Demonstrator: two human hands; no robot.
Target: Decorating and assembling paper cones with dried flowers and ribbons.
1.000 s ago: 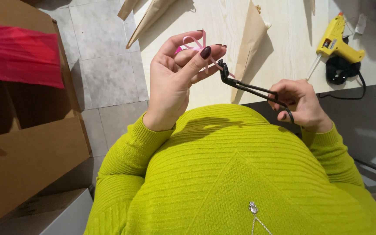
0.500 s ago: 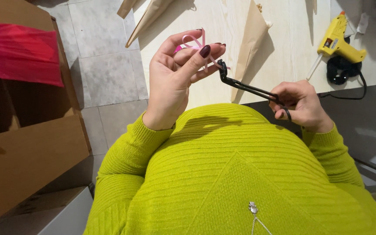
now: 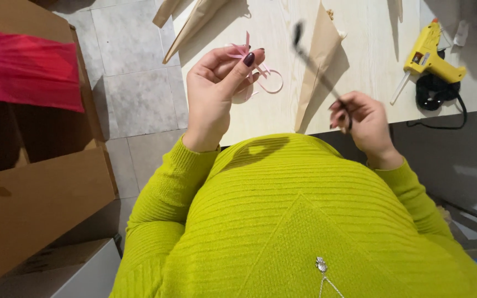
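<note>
Pink ribbon bow [image 3: 255, 69] pinched in left hand [image 3: 216, 94] fingertips, above desk [image 3: 282, 110] near edge. Right hand [image 3: 362, 124] fingers closed round black scissors [image 3: 318, 72], blurred, raised w/ tip up. Kraft paper cone [image 3: 318, 60] lies between hands; yellow glue gun [image 3: 429, 55] near desk's right edge.

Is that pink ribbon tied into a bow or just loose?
Tied into a bow: the thin pink ribbon shows loops and trailing tails, pinched in the left hand above the pale wooden table.
</note>
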